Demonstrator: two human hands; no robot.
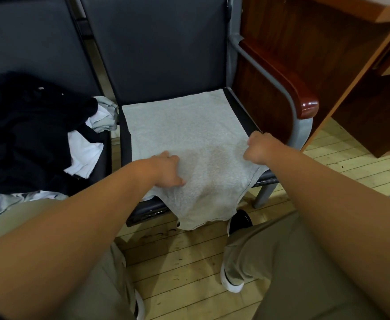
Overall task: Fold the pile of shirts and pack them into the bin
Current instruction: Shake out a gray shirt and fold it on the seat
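A light grey shirt (184,135) lies spread over the dark chair seat (242,105), and its near end hangs off the front edge toward the floor. My left hand (168,170) rests on the shirt's near left part with fingers curled into the cloth. My right hand (260,146) grips the shirt's right edge in a fist. A pile of black, white and grey shirts (27,135) sits on the neighbouring seat to the left. No bin is in view.
The chair has a grey metal frame with a glossy wooden armrest (305,105) on the right. A wooden desk (351,65) stands beyond it. My legs and shoes are over the plank floor (189,262) below.
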